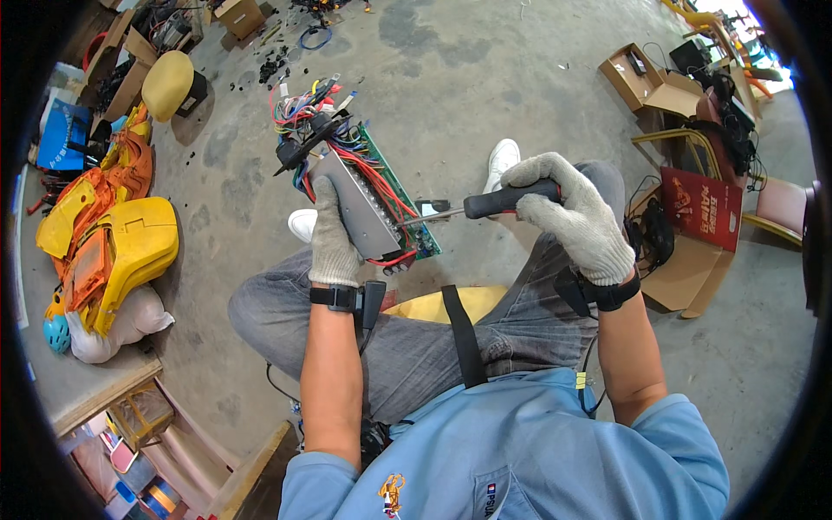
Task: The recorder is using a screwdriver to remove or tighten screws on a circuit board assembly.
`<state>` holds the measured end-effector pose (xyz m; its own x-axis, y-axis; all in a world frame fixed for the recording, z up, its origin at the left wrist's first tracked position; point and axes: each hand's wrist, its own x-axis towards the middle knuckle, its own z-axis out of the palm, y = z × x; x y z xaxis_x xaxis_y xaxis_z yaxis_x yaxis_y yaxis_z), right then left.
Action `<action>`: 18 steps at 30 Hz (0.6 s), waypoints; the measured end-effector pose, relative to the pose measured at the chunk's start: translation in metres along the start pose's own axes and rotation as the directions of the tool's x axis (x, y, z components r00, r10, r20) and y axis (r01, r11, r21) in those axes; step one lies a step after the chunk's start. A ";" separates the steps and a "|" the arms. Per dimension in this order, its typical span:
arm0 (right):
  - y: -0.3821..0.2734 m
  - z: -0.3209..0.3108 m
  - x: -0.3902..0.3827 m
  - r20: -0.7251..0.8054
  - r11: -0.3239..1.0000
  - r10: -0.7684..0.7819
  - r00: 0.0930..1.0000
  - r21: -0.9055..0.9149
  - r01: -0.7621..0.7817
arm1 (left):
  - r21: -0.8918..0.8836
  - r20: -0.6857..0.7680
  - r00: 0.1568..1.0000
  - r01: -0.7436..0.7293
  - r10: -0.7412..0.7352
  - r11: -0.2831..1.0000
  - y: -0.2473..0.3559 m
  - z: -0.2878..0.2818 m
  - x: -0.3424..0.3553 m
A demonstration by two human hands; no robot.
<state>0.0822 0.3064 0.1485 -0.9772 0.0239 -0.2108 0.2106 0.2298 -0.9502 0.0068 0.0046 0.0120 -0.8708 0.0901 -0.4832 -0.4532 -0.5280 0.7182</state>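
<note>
The left hand [332, 238] curls around the left side of the box [360, 204] over the floor [451, 95], apparently bracing it against the screwdriver [498, 202], whose handle the right hand [572, 217] encloses, shaft angled toward the box's right edge.

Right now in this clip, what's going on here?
A seated person handles a grey metal unit with a green circuit board alongside and coloured wires bunched at its far end. The gloved left hand grips the unit. The gloved right hand holds a dark-handled screwdriver, its tip by the unit's right side; whether it touches is unclear.
</note>
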 end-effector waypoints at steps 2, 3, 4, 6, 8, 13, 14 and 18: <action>-0.001 -0.001 0.000 0.015 1.000 0.028 0.999 -0.010 -0.028 | 0.006 -0.008 1.000 0.002 -0.002 1.000 -0.001 -0.003 0.002; -0.002 -0.001 0.000 0.015 1.000 0.029 0.999 -0.010 -0.029 | 0.006 -0.008 1.000 0.002 -0.002 1.000 -0.001 -0.004 0.002; -0.004 -0.001 -0.001 0.011 1.000 0.026 1.000 -0.008 -0.026 | 0.007 -0.004 1.000 0.004 -0.004 1.000 -0.001 -0.005 0.003; -0.005 0.000 -0.001 0.007 1.000 0.022 1.000 -0.005 -0.022 | 0.008 0.000 1.000 0.006 -0.006 1.000 -0.002 -0.007 0.004; -0.004 -0.001 -0.001 0.014 1.000 0.005 1.000 -0.002 -0.005 | 0.003 0.013 1.000 -0.002 0.002 1.000 -0.002 -0.008 0.005; -0.002 -0.001 -0.001 0.022 1.000 0.019 1.000 0.000 -0.019 | -0.018 -0.063 0.998 -0.026 0.025 0.999 0.004 0.013 -0.005; -0.003 -0.001 -0.001 0.020 1.000 0.023 1.000 0.010 -0.023 | -0.015 -0.065 0.998 -0.024 0.023 1.000 0.004 0.013 -0.005; -0.004 0.000 -0.001 0.019 1.000 0.023 1.000 -0.001 -0.023 | -0.037 -0.079 0.997 -0.007 0.004 0.999 0.004 0.013 -0.005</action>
<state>0.0821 0.3059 0.1524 -0.9714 0.0105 -0.2371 0.2330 0.2306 -0.9447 0.0068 0.0134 0.0237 -0.8549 0.0213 -0.5184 -0.4400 -0.5593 0.7026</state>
